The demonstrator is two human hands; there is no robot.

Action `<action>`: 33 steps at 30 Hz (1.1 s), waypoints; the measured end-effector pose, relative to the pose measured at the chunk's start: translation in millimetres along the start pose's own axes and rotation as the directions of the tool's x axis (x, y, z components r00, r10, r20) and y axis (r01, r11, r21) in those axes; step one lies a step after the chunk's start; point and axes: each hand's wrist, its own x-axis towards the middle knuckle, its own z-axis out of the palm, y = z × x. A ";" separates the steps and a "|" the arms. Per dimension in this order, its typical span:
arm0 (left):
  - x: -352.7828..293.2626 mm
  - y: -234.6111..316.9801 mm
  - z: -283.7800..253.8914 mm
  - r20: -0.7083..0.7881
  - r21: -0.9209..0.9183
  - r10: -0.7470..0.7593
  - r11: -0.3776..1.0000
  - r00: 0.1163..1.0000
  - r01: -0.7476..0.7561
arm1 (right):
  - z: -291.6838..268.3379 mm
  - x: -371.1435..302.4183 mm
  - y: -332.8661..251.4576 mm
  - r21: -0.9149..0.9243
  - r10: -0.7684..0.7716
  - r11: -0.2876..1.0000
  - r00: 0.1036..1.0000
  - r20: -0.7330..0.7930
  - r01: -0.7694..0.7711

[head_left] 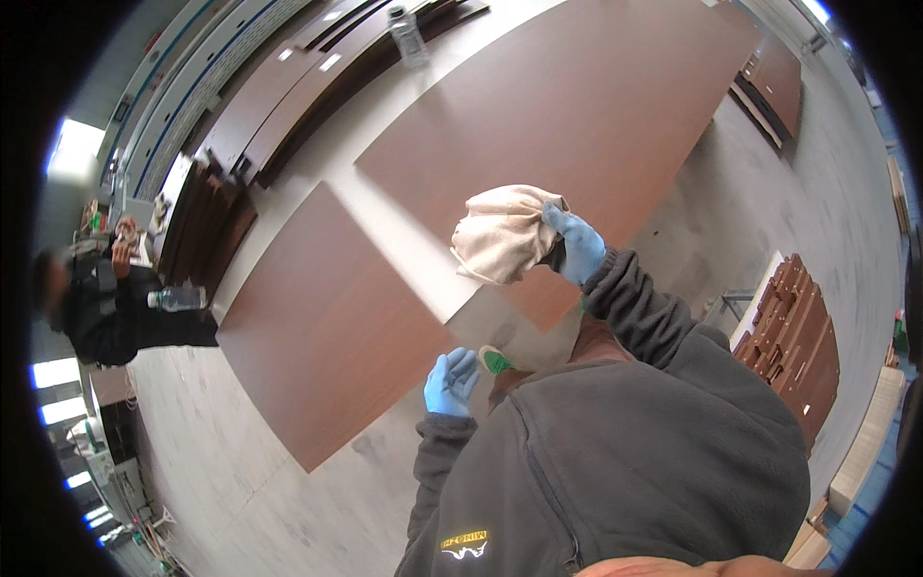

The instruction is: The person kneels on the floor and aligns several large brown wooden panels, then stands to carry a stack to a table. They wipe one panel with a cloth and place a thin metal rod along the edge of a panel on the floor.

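Note:
My right hand, in a blue glove, is closed around the gathered end of a beige cloth bundle. The cloth hangs over a large brown panel, near its closer corner. My left hand, gloved in blue as well, holds nothing; its fingers are loosely curled and slightly apart. It is beside the right corner of a smaller brown panel. A pale strip separates the two panels. How the cloth is folded inside my right hand is hidden.
Several brown boards lie at the far left with a clear bottle by them. Another person stands at the left, near a second bottle. To my right is a stack of brown pieces; farther back are more panels.

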 end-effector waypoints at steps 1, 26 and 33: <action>9.0 -4.4 14.5 -0.004 -0.004 0.003 1.000 1.000 -0.003 | -14.9 -1.5 -14.2 0.012 -0.012 1.000 1.000 0.016 0.012; 260.7 -58.9 456.2 -0.137 0.523 0.637 0.697 0.759 -0.490 | -310.5 191.3 -385.7 -0.896 0.151 -0.369 0.967 0.204 0.246; 428.6 -24.0 628.2 0.466 0.752 0.821 -0.173 0.329 -0.636 | -382.8 289.6 -460.2 -0.988 -0.125 -0.147 0.992 -0.017 -0.035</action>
